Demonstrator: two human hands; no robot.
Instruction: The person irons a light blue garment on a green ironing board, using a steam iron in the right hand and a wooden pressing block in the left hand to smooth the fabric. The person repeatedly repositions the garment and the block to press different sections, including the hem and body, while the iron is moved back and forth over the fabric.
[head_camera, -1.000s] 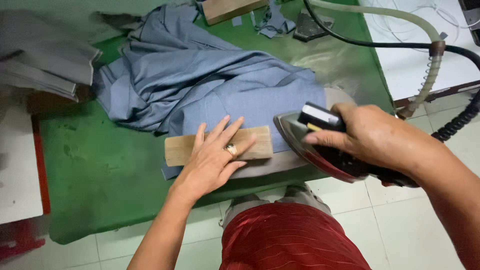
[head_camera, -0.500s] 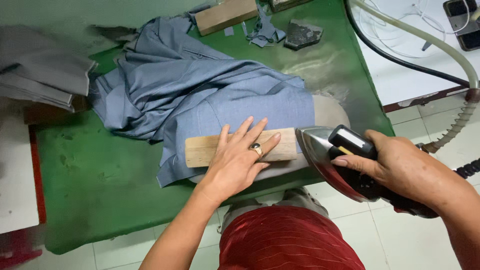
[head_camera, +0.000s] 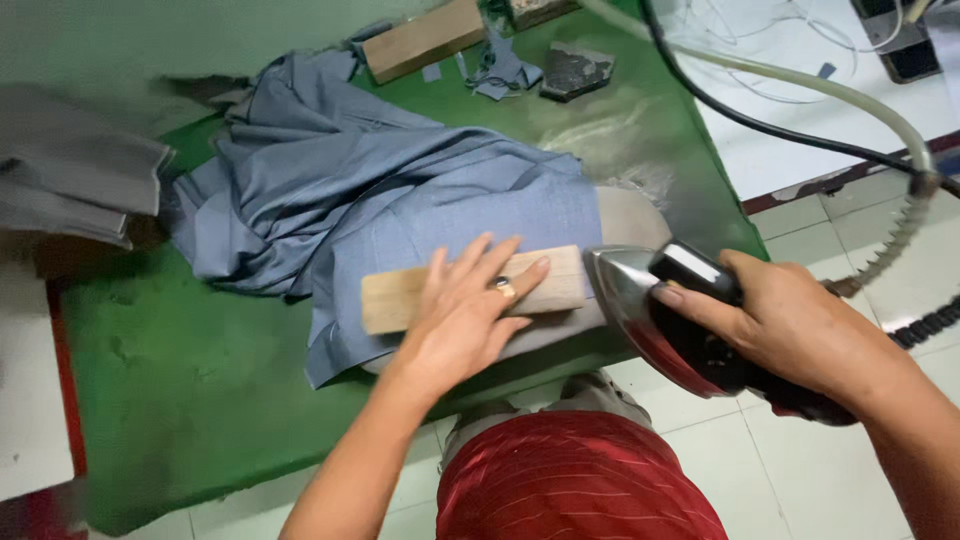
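Folded stack: grey folded cloth (head_camera: 75, 190) lies at the far left edge of the table, well apart from both hands.
Table: the green padded table (head_camera: 190, 400) carries everything; its near-left part is bare green cover.
Garment: the blue-grey garment (head_camera: 380, 190) is bunched toward the back, and only its near edge lies smooth over a pale padded form at the table edge.
Far block: a second wooden block (head_camera: 420, 40) rests at the back, beside small cloth scraps; no hand is near it.
Pressing block: the wooden block (head_camera: 470, 290) lies flat across the smoothed edge of the garment, close to the near rim of the table.
Left hand: the left hand (head_camera: 465, 315) lies palm down on the wooden block, fingers spread and flat, not curled around anything; a ring is on one finger.
Advice for the left hand: the weight should probably stay even along the whole block, and the fingertips should stay away from the end that faces the iron.
Iron: the steam iron (head_camera: 680, 320) stands tilted, its metal sole just beside the right end of the wooden block, partly over the table edge.
Right hand: the right hand (head_camera: 790, 325) is wrapped firmly around the handle of the steam iron.
Hose and cable: a pale hose (head_camera: 860, 95) and a black cable run off to the right; it seems wise to keep them off the cloth.
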